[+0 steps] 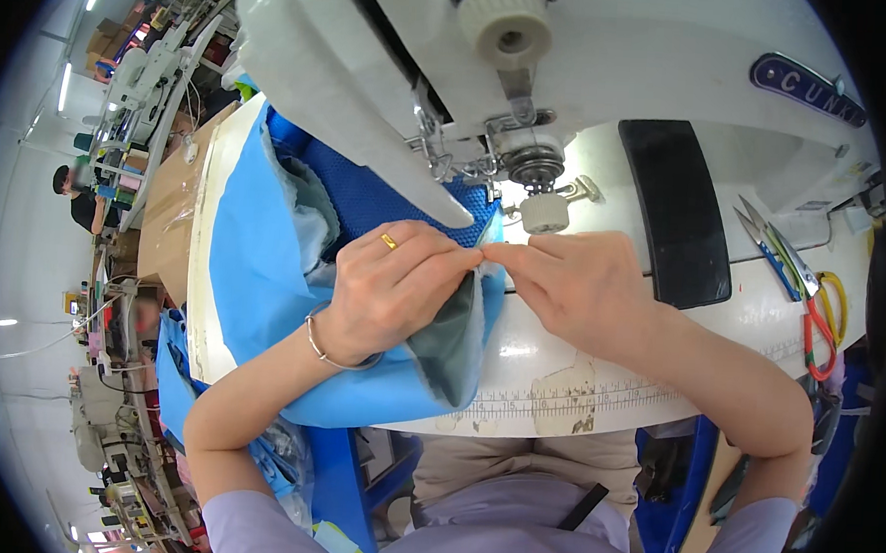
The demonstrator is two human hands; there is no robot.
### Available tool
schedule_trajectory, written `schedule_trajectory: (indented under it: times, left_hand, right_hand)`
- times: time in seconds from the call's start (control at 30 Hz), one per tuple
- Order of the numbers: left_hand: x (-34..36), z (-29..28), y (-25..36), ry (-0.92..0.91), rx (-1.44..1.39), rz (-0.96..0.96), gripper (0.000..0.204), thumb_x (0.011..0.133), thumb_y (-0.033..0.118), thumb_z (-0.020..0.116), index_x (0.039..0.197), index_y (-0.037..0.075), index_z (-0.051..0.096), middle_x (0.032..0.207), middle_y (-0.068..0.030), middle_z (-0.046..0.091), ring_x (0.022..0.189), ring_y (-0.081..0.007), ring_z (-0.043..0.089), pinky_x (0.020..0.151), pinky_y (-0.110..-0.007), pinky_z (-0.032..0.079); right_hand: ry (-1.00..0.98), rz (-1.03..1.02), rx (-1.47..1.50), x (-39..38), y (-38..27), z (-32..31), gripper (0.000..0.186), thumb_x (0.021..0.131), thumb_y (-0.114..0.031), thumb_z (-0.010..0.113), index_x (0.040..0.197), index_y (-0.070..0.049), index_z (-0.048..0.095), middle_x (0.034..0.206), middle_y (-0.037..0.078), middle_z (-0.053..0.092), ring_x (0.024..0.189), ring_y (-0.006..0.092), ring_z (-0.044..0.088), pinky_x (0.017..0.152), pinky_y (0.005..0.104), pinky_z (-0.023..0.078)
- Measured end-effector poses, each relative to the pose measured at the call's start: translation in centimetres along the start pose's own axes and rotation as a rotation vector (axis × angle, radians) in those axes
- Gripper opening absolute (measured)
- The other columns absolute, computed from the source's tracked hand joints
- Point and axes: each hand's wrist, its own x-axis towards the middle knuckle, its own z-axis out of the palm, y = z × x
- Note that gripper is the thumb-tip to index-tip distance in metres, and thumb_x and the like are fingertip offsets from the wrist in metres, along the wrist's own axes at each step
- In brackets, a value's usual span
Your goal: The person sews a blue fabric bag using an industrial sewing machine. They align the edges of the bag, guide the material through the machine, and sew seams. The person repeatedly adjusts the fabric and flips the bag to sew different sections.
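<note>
Light blue fabric [254, 257] with a grey inner side lies bunched on the white sewing table. A darker blue textured piece [367, 187] sits within its folds and runs up to the needle area of the sewing machine [595, 44]. My left hand [392, 284], with a ring and a bracelet, pinches the fabric's edge just in front of the machine's needle area. Fingertip to fingertip with it, my right hand [578, 289] pinches the same edge from the right. The exact layers between my fingers are too small to make out.
A black flat pad [675, 214] lies on the machine bed at right. Beyond it are scissors [817, 316] with red and yellow handles and silver snips [773, 244]. A printed ruler [577, 396] runs along the table's front edge. At far left, a person [86, 198] is among other machines.
</note>
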Motion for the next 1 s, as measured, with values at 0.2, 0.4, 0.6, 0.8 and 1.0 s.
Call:
schedule_trajectory:
  times: [0.2,0.4,0.6,0.8,1.0]
  left_hand:
    - [-0.6,0.1,-0.3,0.028,0.006,-0.013,0.026,0.072,-0.001,0.081,0.097,0.005,0.075,0.085,-0.0078,0.072,0.073,-0.0247,0.070,0.070,-0.034,0.060]
    - [-1.0,0.4,-0.4,0.048,0.021,-0.015,0.024,0.074,0.003,0.081,0.096,0.005,0.074,0.085,-0.0052,0.071,0.072,-0.0214,0.069,0.072,-0.033,0.060]
    - [-1.2,0.7,-0.4,0.054,0.013,-0.032,0.022,0.075,0.006,0.082,0.095,0.005,0.073,0.086,-0.0040,0.071,0.073,-0.0206,0.069,0.071,-0.032,0.060]
    - [-1.3,0.9,-0.3,0.030,-0.034,-0.067,0.020,0.076,0.005,0.082,0.094,0.006,0.072,0.095,-0.0069,0.075,0.088,-0.0248,0.072,0.081,-0.037,0.060]
    - [-1.5,1.0,-0.3,-0.034,-0.067,-0.089,0.021,0.076,0.005,0.080,0.095,0.006,0.072,0.107,-0.0082,0.076,0.102,-0.0261,0.073,0.088,-0.041,0.059]
  right_hand:
    - [0.000,0.044,0.013,0.6,-0.4,0.1,0.031,0.083,-0.015,0.074,0.113,-0.010,0.070,0.072,0.002,0.064,0.061,0.0214,0.067,0.049,0.0351,0.050]
    - [-0.003,-0.009,-0.018,0.5,-0.5,0.2,0.034,0.082,-0.014,0.075,0.114,-0.008,0.067,0.074,0.002,0.064,0.062,0.0201,0.067,0.049,0.0342,0.049]
    - [0.007,-0.050,-0.047,0.5,-0.4,0.1,0.033,0.082,-0.012,0.073,0.113,-0.007,0.068,0.073,0.002,0.062,0.061,0.0182,0.066,0.049,0.0320,0.049]
    - [0.023,-0.073,-0.108,0.4,-0.5,0.3,0.026,0.082,-0.011,0.072,0.108,-0.007,0.069,0.072,0.001,0.059,0.061,0.0168,0.065,0.049,0.0316,0.049]
    - [0.035,-0.076,-0.114,0.4,-0.5,0.4,0.019,0.083,-0.011,0.072,0.101,-0.008,0.068,0.072,0.001,0.057,0.060,0.0167,0.063,0.049,0.0322,0.049]
